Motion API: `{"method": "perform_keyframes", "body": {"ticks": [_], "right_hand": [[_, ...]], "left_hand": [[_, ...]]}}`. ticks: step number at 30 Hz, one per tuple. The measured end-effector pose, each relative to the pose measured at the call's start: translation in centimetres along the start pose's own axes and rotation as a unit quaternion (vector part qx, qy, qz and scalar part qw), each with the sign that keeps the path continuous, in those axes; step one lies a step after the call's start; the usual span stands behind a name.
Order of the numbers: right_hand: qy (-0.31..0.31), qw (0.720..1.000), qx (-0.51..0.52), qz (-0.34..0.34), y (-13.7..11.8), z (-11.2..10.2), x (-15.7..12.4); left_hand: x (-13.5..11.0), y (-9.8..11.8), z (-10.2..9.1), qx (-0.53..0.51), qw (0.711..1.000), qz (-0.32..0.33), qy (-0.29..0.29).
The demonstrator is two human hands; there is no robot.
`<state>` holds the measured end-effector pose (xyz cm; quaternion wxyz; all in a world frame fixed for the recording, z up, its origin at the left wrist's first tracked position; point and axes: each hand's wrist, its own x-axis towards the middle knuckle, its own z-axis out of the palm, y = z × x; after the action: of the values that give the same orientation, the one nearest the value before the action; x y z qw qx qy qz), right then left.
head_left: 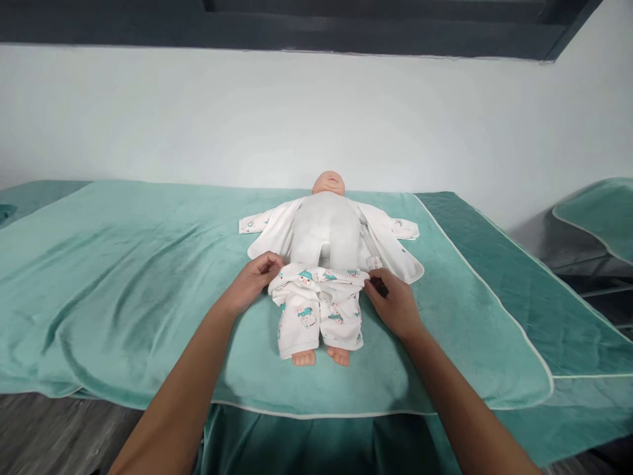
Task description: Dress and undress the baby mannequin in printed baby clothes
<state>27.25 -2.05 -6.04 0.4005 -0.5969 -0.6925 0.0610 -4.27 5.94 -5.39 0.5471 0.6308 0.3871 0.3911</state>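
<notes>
A baby doll (325,224) lies on its back, head toward the wall and feet toward me. White printed pants (307,320) cover its lower legs, with the waistband bunched around the upper legs and the bare feet showing below the cuffs. My left hand (257,277) pinches the waistband at its left edge. At the right edge, my right hand (392,298) grips the waistband between thumb and fingers. A white jacket (393,247) is spread wide beneath the doll, its sleeves out to both sides and its front lying open.
A green blanket (148,277) with pale piping covers the bed, wrinkled on the left. Darker green quilted bedding (534,284) shows at the right. Behind is a white wall (247,112). Green cloth (601,211) hangs over a metal rack (606,290) at far right.
</notes>
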Motion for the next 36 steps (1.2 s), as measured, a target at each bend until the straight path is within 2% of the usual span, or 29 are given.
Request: {"method": "perform_keyframes", "body": {"ticks": [5, 9, 12, 14, 18, 23, 25, 29, 32, 36], "right_hand": [[0.038, 0.999, -0.005, -0.005, -0.3, 0.4, 0.2], [0.093, 0.996, 0.017, -0.005, -0.5, 1.0, 0.9], [0.127, 0.991, 0.036, 0.004, -0.6, 1.5, 1.6], [0.139, 0.989, 0.050, 0.015, -0.7, 1.8, 2.1], [0.157, 0.985, 0.068, 0.023, -0.8, 2.4, 3.4], [0.159, 0.985, 0.066, -0.017, -0.7, 3.0, 5.9], [0.166, 0.984, 0.068, -0.018, -0.6, 3.1, 6.9], [0.140, 0.977, 0.152, 0.042, -0.1, 3.5, 8.4], [0.111, 0.963, 0.227, 0.094, 0.7, 3.8, 9.2], [0.090, 0.947, 0.274, 0.139, 1.6, 4.3, 9.6]], "left_hand": [[0.3, 0.0, 0.6, -0.020, 0.998, 0.025, 0.055], [1.1, 0.0, 2.0, -0.029, 0.989, 0.082, 0.119], [1.6, 0.0, 3.0, -0.034, 0.980, 0.131, 0.147], [1.8, -0.1, 3.4, -0.035, 0.977, 0.142, 0.156], [2.5, -0.6, 3.3, -0.064, 0.977, 0.130, 0.156], [5.3, -0.9, 2.6, -0.078, 0.966, 0.090, 0.229], [6.6, -0.8, 2.5, -0.091, 0.967, 0.068, 0.227], [8.2, -0.3, 2.9, -0.079, 0.973, 0.048, 0.212], [8.3, -0.1, 3.2, -0.047, 0.976, 0.052, 0.205], [8.1, -0.1, 3.4, -0.023, 0.977, 0.059, 0.205]]}}
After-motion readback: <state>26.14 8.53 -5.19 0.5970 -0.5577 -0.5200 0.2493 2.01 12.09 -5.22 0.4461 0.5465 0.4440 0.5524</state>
